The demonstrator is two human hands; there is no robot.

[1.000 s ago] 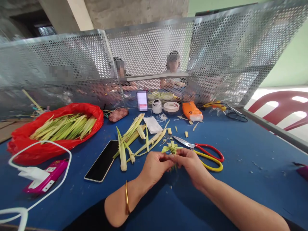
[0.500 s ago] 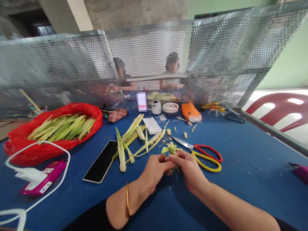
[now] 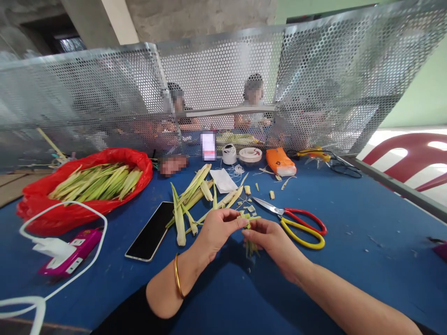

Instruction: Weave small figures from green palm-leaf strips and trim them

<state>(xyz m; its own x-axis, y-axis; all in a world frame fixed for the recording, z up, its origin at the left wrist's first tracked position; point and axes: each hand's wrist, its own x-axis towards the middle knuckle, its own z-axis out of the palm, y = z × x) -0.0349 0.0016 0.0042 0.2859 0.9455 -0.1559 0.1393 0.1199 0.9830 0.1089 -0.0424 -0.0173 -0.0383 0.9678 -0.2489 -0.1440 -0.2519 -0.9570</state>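
My left hand [image 3: 219, 231], with a gold bangle on its wrist, pinches the upper part of a small woven corn-husk piece [image 3: 250, 248]. From the other side my right hand [image 3: 275, 236] has its thumb and fingers closed on the same piece. Green strips hang down between the hands, and the fingers hide part of the weave. Scissors [image 3: 295, 224] with one red and one yellow handle lie spread just right of the hands. Loose corn husks [image 3: 179, 218] are strewn to the left, and cut scraps [image 3: 247, 190] lie beyond my fingers.
A red plastic bag [image 3: 139, 179] full of husks stands at the left. Nearer are a phone [image 3: 151, 232] and a purple power strip [image 3: 82, 253] with a looping white cable. Tape [image 3: 250, 155], thread [image 3: 238, 170] and an orange tissue pack [image 3: 281, 162] sit before a perforated metal screen [image 3: 216, 70].
My left hand has shifted up to the top of the woven piece. The right fingers have moved slightly lower, and more hanging strips show. Small pale scraps now lie just beyond it.
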